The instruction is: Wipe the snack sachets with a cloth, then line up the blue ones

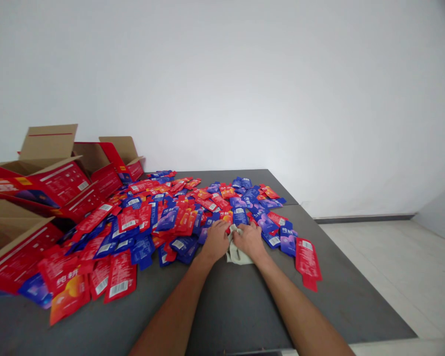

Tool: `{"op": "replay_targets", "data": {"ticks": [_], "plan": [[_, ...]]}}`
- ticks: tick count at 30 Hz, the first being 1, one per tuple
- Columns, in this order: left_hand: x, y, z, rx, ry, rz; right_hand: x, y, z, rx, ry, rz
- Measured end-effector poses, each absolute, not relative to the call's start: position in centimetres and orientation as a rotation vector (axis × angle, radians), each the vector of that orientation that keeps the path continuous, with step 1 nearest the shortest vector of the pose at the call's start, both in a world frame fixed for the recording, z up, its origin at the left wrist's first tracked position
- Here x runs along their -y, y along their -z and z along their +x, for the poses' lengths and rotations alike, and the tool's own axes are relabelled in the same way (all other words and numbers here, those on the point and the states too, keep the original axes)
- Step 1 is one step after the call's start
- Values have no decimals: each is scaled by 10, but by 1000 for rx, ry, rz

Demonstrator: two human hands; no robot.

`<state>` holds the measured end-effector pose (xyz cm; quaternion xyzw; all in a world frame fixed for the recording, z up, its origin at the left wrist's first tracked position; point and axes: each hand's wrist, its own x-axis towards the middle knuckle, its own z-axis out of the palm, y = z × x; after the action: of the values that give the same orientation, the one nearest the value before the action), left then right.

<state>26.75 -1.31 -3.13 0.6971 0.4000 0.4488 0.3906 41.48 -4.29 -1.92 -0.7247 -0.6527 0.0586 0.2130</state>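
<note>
Both my hands are out in front over the dark grey table point(241, 306), close together at the near edge of the pouch pile point(178, 210). Between them: a pale, crumpled cloth point(239, 257), lying on the tabletop with its near edge spread toward me.

Left hand point(217, 240) – fingers bent, pointing away from me, at the cloth's left side. Can't tell if they're pinching it or just resting there. Right hand point(248, 240) – fingers curled over the cloth's upper right part, thumb side facing my left. Can't tell if that grip is closed either, fingertips are partly hidden.

Pile is red and blue printed pouches, overlapping, running from the left side to just right of my right hand. One red pouch point(307, 259) lies at the right end, barcode up, near the table's right edge. Open cardboard boxes point(65, 183), red outside and brown inside, stand at the left, flaps up. White wall point(222, 84) behind, pale floor point(385, 267) off to the right.
</note>
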Motion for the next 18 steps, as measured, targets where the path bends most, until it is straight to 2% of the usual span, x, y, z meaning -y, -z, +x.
{"op": "replay_targets", "data": {"ticks": [5,12,18], "plan": [[14,36,267,-1046,-1046,1851,39,22,417,1758,-185,-1972],[15,30,267,-998,-1150,1671,41,26,418,1639,-184,-1773],[13,10,266,-945,-1299,1157,54,6,409,1686,-108,-1451]]}}
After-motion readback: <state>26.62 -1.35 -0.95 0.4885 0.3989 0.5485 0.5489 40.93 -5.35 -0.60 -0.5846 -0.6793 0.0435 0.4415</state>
